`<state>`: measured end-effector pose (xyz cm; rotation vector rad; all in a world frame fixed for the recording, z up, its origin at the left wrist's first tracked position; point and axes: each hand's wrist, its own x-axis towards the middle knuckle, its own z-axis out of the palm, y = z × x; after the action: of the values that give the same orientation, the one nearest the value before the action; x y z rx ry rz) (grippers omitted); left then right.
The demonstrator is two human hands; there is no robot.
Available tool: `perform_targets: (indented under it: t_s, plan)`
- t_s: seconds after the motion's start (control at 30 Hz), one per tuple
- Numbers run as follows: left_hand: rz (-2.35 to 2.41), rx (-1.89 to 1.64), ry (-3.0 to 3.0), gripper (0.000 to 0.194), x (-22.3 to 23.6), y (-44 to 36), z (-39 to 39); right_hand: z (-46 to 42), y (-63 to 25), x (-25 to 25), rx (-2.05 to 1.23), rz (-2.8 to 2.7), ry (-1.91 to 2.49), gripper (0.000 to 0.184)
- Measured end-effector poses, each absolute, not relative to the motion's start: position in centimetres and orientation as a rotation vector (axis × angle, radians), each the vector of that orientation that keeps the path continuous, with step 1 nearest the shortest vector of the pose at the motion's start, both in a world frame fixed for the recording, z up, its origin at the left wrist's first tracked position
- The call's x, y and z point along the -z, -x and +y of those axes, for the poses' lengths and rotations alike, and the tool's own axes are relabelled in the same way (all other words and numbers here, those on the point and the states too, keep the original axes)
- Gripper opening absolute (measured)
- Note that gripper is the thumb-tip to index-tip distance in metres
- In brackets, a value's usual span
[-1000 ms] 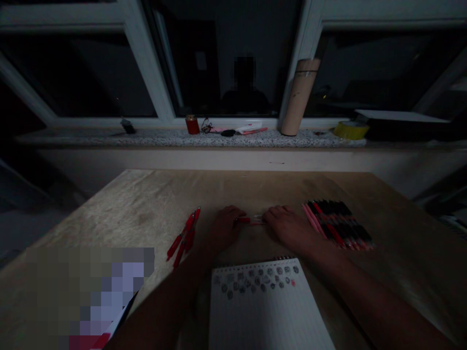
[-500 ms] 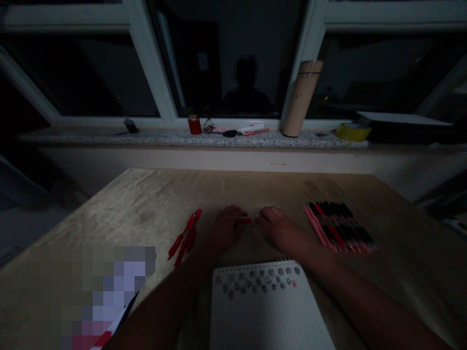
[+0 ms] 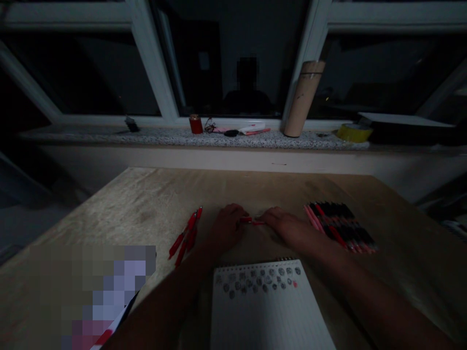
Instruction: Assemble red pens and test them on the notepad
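My left hand (image 3: 229, 223) is closed around a short red pen part (image 3: 245, 219) whose end sticks out toward the right. Facing it, my right hand (image 3: 282, 222) pinches a thinner red pen piece (image 3: 258, 223); the two ends lie close together, and dim light hides whether they touch. Left of my hands several red pens (image 3: 188, 233) lie in a loose bunch. A row of black, red and pink pens (image 3: 339, 226) lies side by side to the right. Below my hands is a spiral notebook (image 3: 268, 311) with small scribbled circles along its top lines.
Beyond the wooden table (image 3: 153, 189) runs a speckled stone windowsill (image 3: 160, 137). On it stand a tan cylindrical flask (image 3: 304, 99), a red jar (image 3: 196, 124) and a roll of yellow tape (image 3: 353, 132). A blurred-out patch (image 3: 124, 277) covers the table's lower left.
My right hand has shifted slightly right, its fingers now flatter and lower. More of the thin red piece shows beside it. My left hand has hardly moved.
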<state>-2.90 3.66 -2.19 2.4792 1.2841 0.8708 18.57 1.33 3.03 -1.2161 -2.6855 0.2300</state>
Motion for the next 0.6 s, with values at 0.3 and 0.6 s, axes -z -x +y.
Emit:
perform_targets:
  t_s: [0.3, 0.6]
  plan:
    - [1.223, -0.758, -2.622, 0.023, 1.3, 2.6, 3.0, 1.9, -19.9, -3.7, -0.36, -2.687, 1.267, 0.044]
    - [1.193, -0.62, -2.741, 0.021, 1.8, 2.1, 2.9, 1.8, -19.0, -3.0, -0.389, -2.674, 1.194, 0.053]
